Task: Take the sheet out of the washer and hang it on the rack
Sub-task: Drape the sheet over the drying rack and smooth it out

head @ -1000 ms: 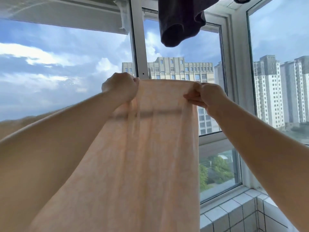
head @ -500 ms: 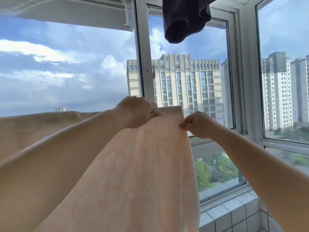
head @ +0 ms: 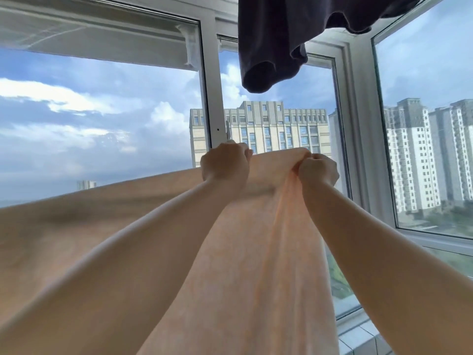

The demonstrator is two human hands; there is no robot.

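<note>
Dark garment (head: 271, 44) overhead — perhaps a shirt.

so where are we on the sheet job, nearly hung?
Done: the peach cotton sheet is out of the washer and raised before the window frame. In hand: the left hand and right hand both grip its bunched top edge, close together. Left: no rack bar shows under the fabric, so draping and spreading remain. A dark garment hangs overhead.

Two bare forearms, no sleeves
</note>
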